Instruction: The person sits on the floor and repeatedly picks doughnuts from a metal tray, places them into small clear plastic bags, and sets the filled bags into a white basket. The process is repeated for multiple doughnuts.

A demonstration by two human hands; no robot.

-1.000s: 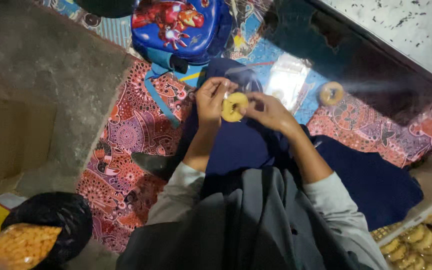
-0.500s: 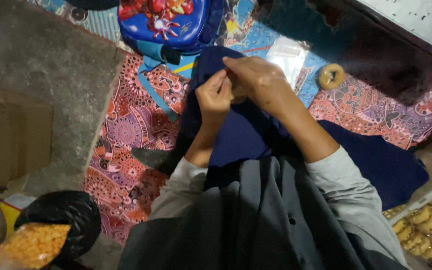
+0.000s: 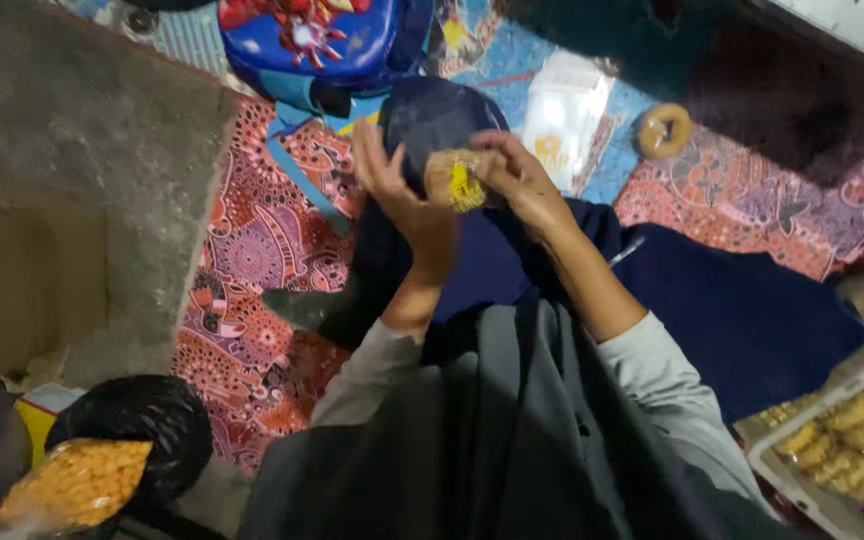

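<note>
I see both hands raised in front of the chest over a dark navy cloth (image 3: 472,270) that lies across the lap and spreads out to the right. My right hand (image 3: 517,180) pinches a small clear plastic packet with a yellow patch and pale snack pieces inside (image 3: 455,180) between thumb and fingertips, so that hand is grasping the packet. My left hand (image 3: 402,200) stands just left of it, fingers spread and pointing up, palm toward the packet; I cannot tell whether its fingertips touch the packet or only come close beside it. Both forearms wear light grey sleeves (image 3: 667,390). Beyond the hands, farther from the body, lies a blue and red cartoon-printed school bag (image 3: 312,40), and beyond the right hand a flat white plastic bag (image 3: 562,115) with a round tan roll of tape (image 3: 664,130) just right of it. Under all of this is a red and purple patterned floor mat (image 3: 252,250). Near the right elbow sits a white tray of golden biscuits (image 3: 852,440). Down by the left elbow a black plastic bag (image 3: 132,425) touches a clear bag of orange snack pieces (image 3: 77,485).
</note>
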